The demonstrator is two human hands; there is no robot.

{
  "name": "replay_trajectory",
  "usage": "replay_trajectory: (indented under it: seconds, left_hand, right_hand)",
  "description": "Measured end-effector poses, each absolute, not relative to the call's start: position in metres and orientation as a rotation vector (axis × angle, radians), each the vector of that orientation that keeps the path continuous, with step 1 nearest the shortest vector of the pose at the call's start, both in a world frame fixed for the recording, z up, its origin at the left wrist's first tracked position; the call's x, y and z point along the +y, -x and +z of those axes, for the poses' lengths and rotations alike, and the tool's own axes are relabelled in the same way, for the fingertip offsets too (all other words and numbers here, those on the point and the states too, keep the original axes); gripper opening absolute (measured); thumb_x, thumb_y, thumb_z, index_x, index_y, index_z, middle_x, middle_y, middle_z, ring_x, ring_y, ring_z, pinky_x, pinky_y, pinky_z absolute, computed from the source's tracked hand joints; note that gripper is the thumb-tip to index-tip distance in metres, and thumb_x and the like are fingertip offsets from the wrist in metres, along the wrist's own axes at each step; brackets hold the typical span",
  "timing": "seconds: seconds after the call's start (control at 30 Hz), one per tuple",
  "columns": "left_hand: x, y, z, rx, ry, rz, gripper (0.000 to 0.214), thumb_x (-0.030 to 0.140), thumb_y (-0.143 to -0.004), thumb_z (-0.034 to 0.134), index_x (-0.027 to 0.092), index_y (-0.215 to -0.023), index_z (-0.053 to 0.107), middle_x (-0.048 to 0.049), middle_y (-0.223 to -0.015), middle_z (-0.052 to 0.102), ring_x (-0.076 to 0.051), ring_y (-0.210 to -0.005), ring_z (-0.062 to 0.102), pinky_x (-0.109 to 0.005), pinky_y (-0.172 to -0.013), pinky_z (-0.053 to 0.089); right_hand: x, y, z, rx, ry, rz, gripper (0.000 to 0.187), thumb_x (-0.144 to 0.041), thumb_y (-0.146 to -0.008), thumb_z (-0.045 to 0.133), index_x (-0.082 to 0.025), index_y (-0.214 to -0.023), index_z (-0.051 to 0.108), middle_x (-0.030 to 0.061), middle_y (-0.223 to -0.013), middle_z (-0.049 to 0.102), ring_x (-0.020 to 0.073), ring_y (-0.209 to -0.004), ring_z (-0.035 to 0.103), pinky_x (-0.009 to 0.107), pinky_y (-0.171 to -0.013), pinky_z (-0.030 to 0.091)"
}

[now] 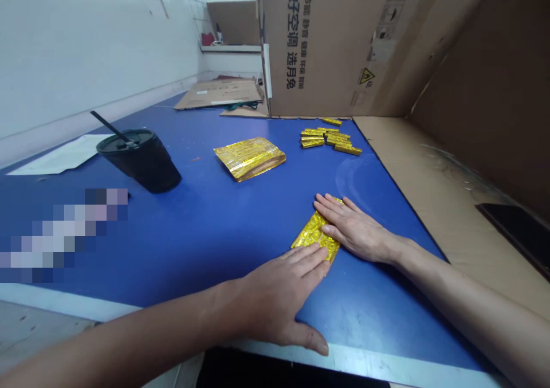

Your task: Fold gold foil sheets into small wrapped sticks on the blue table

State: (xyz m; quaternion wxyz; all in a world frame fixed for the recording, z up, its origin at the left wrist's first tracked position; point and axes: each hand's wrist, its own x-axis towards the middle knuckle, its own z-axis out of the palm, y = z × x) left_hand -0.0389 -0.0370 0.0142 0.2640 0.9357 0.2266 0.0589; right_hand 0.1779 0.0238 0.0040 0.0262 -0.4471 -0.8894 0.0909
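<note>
A sheet of shiny gold foil paper (309,234) lies on the blue table, set at a slant, with both my hands on it. My left hand (286,296) rests flat over its near end, fingers stretched out and thumb spread away. Across its far right part lies my right hand (354,230), palm down with fingers extended. Parts of the foil are hidden under both hands. Farther off sits a stack of similar gold foil sheets (251,157). Beyond my right hand is a loose pile of narrow folded gold strips (329,137).
A black tumbler (148,161) with a straw stands at the left, beside white paper (64,154). Tall cardboard (330,50) walls the table's back and right side. Flattened cardboard (221,94) lies at the far end. A pixelated patch covers something at the left.
</note>
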Motion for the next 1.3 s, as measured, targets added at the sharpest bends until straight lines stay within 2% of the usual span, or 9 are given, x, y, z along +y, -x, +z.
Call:
replay_trajectory:
  seconds: [0.13,0.4,0.63,0.83,1.0,1.07,1.17,1.3]
  left_hand:
    - [-0.036,0.039,0.011,0.580,-2.555,0.188,0.092,0.067,-0.070,0.046,0.007,-0.135,0.023,-0.0167,-0.142,0.015,-0.029,-0.131,0.014,-0.041,-0.107,0.015]
    - [-0.038,0.039,0.012,0.618,-2.583,0.131,0.090,0.069,-0.070,0.042,0.006,-0.133,0.028,-0.0170,-0.140,0.023,-0.028,-0.131,0.014,-0.039,-0.107,0.013]
    - [-0.044,0.037,0.017,0.619,-2.545,0.102,0.095,0.071,-0.069,0.040,0.006,-0.136,0.020,-0.0154,-0.142,0.013,-0.028,-0.132,0.009,-0.041,-0.108,0.009]
    - [-0.065,0.017,0.022,0.756,-2.487,-0.027,0.085,0.064,-0.078,0.035,0.002,-0.135,0.021,-0.0171,-0.142,0.011,-0.029,-0.131,0.005,-0.041,-0.108,0.008]
    - [-0.072,0.009,0.014,0.755,-2.538,0.086,0.083,0.063,-0.081,0.028,0.001,-0.135,0.019,-0.0181,-0.142,0.008,-0.026,-0.132,-0.002,-0.038,-0.108,0.004]
    - [-0.071,0.009,0.012,0.769,-2.534,0.104,0.084,0.063,-0.080,0.030,0.001,-0.136,0.017,-0.0182,-0.143,0.006,-0.027,-0.132,-0.002,-0.039,-0.108,0.005]
    - [-0.070,0.009,0.013,0.763,-2.539,0.188,0.088,0.065,-0.076,0.036,0.007,-0.138,0.011,-0.0158,-0.144,0.005,-0.032,-0.131,0.000,-0.045,-0.107,0.009]
    - [-0.070,0.009,0.015,0.742,-2.553,0.210,0.087,0.064,-0.076,0.038,0.009,-0.138,0.012,-0.0156,-0.144,0.010,-0.035,-0.130,0.008,-0.048,-0.105,0.011]
  right_hand:
    - [0.024,-0.177,0.003,-2.738,1.394,0.283,0.054,-0.043,-0.089,0.024,-0.018,-0.137,0.025,0.0076,-0.144,0.019,0.0217,-0.131,0.012,0.047,-0.105,0.015]
    - [0.024,-0.180,0.006,-2.761,1.450,0.251,0.057,-0.047,-0.088,0.023,-0.017,-0.137,0.024,0.0085,-0.144,0.017,0.0221,-0.132,0.010,0.049,-0.105,0.012]
    - [0.030,-0.187,0.004,-2.729,1.465,0.258,0.056,-0.048,-0.089,0.018,-0.021,-0.137,0.022,0.0063,-0.145,0.016,0.0222,-0.132,0.010,0.052,-0.103,0.011]
    - [0.044,-0.200,-0.001,-2.665,1.507,0.245,0.050,-0.045,-0.090,0.020,-0.025,-0.136,0.027,0.0078,-0.144,0.019,0.0242,-0.131,0.012,0.056,-0.101,0.014]
    - [0.031,-0.194,0.009,-2.442,1.470,0.112,0.050,-0.036,-0.089,0.029,-0.019,-0.137,0.025,0.0110,-0.144,0.019,0.0232,-0.131,0.013,0.054,-0.102,0.015]
    - [0.013,-0.180,0.018,-2.532,1.265,0.224,0.052,-0.036,-0.089,0.031,-0.020,-0.137,0.022,0.0086,-0.144,0.017,0.0213,-0.132,0.011,0.050,-0.104,0.014]
    - [-0.015,-0.160,0.026,-2.786,0.940,0.597,0.063,-0.046,-0.086,0.035,-0.018,-0.139,0.015,0.0087,-0.145,0.013,0.0203,-0.132,0.010,0.043,-0.105,0.018]
    - [-0.022,-0.151,0.023,-2.898,0.916,0.761,0.073,-0.056,-0.084,0.032,-0.013,-0.139,0.011,0.0106,-0.145,0.008,0.0204,-0.132,0.005,0.042,-0.107,0.008]
